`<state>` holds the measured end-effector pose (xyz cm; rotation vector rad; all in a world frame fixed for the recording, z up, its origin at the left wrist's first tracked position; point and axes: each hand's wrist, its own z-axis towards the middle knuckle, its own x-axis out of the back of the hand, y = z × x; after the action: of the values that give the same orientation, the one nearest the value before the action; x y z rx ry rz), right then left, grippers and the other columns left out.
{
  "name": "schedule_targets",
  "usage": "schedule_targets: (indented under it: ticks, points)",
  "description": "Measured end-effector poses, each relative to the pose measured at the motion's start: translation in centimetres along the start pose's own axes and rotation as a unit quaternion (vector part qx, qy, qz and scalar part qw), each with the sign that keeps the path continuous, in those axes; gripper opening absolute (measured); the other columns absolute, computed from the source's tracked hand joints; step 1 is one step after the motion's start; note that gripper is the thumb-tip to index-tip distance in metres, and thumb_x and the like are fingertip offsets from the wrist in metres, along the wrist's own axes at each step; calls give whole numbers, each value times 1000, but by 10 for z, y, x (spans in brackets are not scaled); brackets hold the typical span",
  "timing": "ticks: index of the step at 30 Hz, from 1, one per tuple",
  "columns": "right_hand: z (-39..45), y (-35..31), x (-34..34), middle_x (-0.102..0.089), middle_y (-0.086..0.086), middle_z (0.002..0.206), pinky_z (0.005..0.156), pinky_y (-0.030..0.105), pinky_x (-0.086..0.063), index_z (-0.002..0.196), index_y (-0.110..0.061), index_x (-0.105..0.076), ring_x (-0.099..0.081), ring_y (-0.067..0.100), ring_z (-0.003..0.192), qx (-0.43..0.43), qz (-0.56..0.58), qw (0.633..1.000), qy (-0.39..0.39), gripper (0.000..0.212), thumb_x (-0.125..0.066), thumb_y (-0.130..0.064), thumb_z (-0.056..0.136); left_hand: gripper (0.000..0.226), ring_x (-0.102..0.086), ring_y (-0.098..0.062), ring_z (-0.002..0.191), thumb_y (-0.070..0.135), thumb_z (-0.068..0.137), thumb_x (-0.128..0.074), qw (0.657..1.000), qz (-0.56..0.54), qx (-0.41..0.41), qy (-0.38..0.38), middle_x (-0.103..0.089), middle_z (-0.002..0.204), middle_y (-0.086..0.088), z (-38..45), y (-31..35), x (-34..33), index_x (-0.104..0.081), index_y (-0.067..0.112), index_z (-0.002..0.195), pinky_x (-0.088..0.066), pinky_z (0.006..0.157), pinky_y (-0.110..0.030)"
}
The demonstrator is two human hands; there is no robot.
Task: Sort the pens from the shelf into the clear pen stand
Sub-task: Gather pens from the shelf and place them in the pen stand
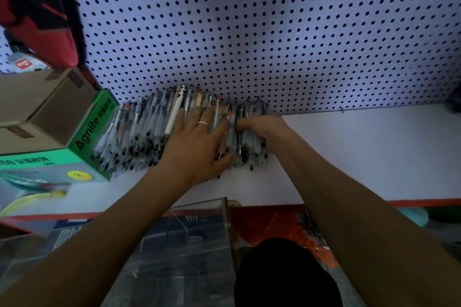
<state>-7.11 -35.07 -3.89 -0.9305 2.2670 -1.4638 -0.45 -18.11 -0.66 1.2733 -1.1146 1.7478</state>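
While the pens (159,129) lie in a dense row on the white shelf (361,152), tight against the pegboard (274,32) with the green Agnite box (87,137) at their left end, both hands work the right part of the row. Left hand (197,142) rests flat on top, fingers straight and spread. Right hand (259,129) is curled round the rightmost bundle, holding it. Clear pen stand (189,244) sits below the shelf edge, near the person; its contents cannot be made out.

Risks, as judged:
- Bundle too thick for one grip: outer pens may slide out and drop past the shelf edge.
- Lifting may drag neighbours, so the row fans out.
- Transparent stand walls are hard to see, so pens may strike the rim.
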Motion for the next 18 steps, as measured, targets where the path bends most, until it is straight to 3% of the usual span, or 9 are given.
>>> schedule_targets:
  ticks: [2,4,6,8,11,18]
  points:
    - [5,1,4,-72,12,94,71,44,-62,110,-10,-64,-72,29,79,7,7,1000,10,86,-85,-26,29,81,-3,-34,150,68,89,-38,999,12,-36,-8,-8,162,-14,3,6,2,-11,29,155,1,119,-56]
    - [2,0,9,-72,14,94,75,45,-61,109,-7,-62,-72,30,81,3,13,1000,14,73,-86,-25,42,78,0,-32,150,65,93,-34,995,37,-88,-26,-3,163,-13,9,12,4,-4,29,156,0,119,-56]
    - [1,1,14,-71,15,97,77,45,-61,111,-6,-61,-71,30,84,5,6,1000,25,72,-83,-23,44,74,2,-31,150,62,95,-31,991,46,-115,-55,-2,163,-12,15,17,4,-6,29,156,-1,119,-55]
    - [1,4,21,-69,16,99,76,45,-61,112,-4,-60,-70,31,85,13,-12,999,39,76,-81,-20,41,69,-4,-31,150,60,97,-30,989,51,-119,-76,-9,162,-13,20,20,2,-12,28,155,-4,119,-55]
    - [1,6,34,-68,15,97,75,45,-61,109,-5,-58,-70,31,84,13,-37,998,52,63,-85,-15,53,65,-13,-31,148,59,97,-30,988,60,-113,-83,-20,159,-13,20,23,-3,-20,27,153,-7,118,-56]
    - [-1,13,54,-70,16,92,69,41,-62,105,-4,-64,-70,29,78,26,-40,997,68,51,-83,-9,59,73,-7,-31,149,60,96,-33,992,24,-99,-73,-16,160,-12,22,34,-3,-15,21,155,-5,120,-54]
